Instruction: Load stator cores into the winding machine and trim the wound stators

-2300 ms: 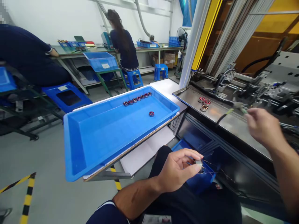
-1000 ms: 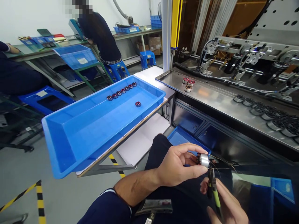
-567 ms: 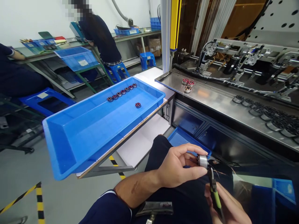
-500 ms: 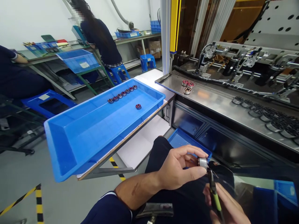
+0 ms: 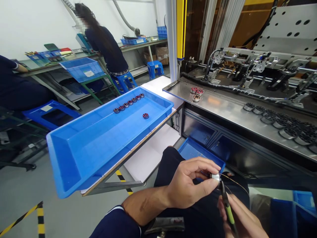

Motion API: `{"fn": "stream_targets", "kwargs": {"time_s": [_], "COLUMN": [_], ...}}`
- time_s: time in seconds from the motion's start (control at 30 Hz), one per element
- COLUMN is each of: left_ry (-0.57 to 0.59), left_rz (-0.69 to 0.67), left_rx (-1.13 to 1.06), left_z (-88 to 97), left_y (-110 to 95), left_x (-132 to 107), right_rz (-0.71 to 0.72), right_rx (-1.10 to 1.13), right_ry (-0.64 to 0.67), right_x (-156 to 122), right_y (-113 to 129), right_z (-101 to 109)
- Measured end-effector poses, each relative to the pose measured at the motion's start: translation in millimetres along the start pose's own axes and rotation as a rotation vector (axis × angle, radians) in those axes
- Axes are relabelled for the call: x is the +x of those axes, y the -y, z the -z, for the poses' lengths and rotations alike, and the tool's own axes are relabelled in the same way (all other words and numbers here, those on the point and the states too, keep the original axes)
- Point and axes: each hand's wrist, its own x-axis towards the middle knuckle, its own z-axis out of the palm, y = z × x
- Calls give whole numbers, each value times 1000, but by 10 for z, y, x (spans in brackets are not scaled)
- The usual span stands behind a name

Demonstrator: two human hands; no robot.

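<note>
My left hand (image 5: 192,183) pinches a small round motor stator (image 5: 215,177) with a silvery rim between thumb and fingers, above my lap. Thin copper-coloured wires (image 5: 236,182) trail from it to the right. Wrapped round a pair of cutting pliers (image 5: 229,213) with a green-and-black handle is my right hand (image 5: 241,218). The plier jaws point up at the stator's lower right edge; whether they bite on a wire I cannot tell. Wound red-and-black stators (image 5: 130,101) stand in a row in the blue tray (image 5: 91,148), with a single stator (image 5: 145,116) apart from them.
Three stators (image 5: 196,97), one with loose wires, sit on the machine's metal ledge (image 5: 223,110). Several dark stators (image 5: 288,132) line its right part. A blue bin (image 5: 190,150) is below the ledge. Two people (image 5: 106,46) work at the benches behind; blue stools (image 5: 51,112) stand there.
The view has shifted slightly. Both hands keep their hold, the pliers staying at the stator's edge. The trailing wires show more clearly, arching to the right.
</note>
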Motion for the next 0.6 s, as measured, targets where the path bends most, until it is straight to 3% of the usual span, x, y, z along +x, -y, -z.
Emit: {"fn": "stream_targets", "kwargs": {"time_s": [0.6], "left_ry": [82], "left_rz": [-183], "left_rx": [31], "left_z": [-16], "left_y": [-29], "left_x": [-13], "right_rz": [3], "right_rx": [-19], "right_ry": [-20], "right_x": [15], "right_y": [24], "right_z": [-14]}}
